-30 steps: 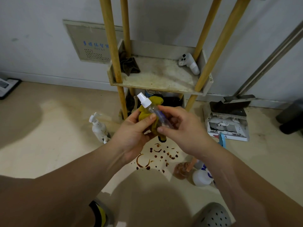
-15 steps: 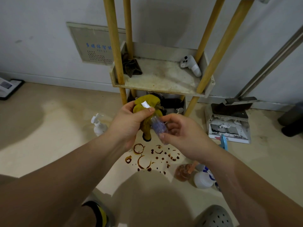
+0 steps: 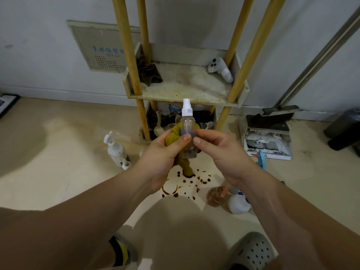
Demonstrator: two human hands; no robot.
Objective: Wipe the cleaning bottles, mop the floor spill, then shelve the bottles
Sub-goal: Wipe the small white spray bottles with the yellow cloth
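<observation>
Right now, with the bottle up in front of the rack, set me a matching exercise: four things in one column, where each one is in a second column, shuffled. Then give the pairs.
Things
1. clear spray bottle
2. yellow cloth
3. white pump bottle
4. dark rag

Places
A. on the shelf, by its left posts
B. held upright between the left hand and right hand
C. standing on the floor, left of the shelf
D. bunched in the left hand, tail hanging above the spill

Pairs: 1-B, 2-D, 3-C, 4-A
</observation>
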